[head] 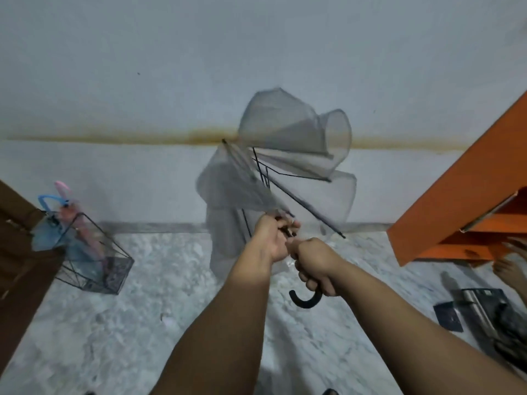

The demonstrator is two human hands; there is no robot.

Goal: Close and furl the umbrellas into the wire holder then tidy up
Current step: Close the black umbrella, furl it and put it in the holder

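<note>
Right hand (313, 263) fingers curled round umbrella (285, 166) handle, left hand (275, 238) gripping shaft (canopy half-folded)

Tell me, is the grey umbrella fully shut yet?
No, only partly collapsed. The grey umbrella has canopy panels billowing loose and ribs sticking out, while the left hand grips near the shaft and the right hand holds the handle.

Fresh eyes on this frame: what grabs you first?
The half-collapsed grey umbrella at centre, its canopy billowing and ribs showing. The right hand grips its black hooked handle while the left hand holds the shaft just above. At far left a wire holder on the floor already holds a blue umbrella and a pink umbrella; an orange cabinet looms at right.
</note>
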